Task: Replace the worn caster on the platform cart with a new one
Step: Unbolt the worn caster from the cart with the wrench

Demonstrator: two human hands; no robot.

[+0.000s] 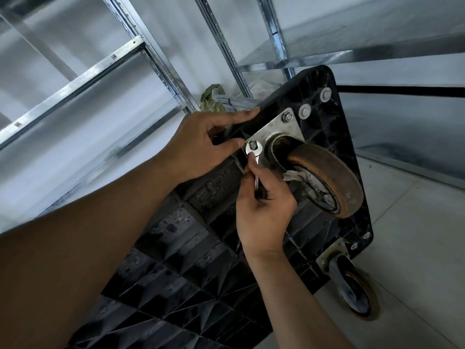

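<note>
Currently: black ribbed plastic platform cart (201, 248) is tipped on edge, underside toward the camera. Worn rust-brown caster (327, 177) on its grey steel mounting plate (279, 129) sits near the cart's upper far corner. Right hand (264, 210) is curled round the shank of a small silver open-end wrench (254, 151), whose head is seated on the plate's near-corner nut (253, 145). Left hand (201, 144) grips the cart edge, thumb just beside that nut. Risks: the short wrench may slip and round the nut, and the thumb lies in the slip path.

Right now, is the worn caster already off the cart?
No, the worn caster sits bolted to the cart, and the right hand holds a wrench on one plate nut.
</note>
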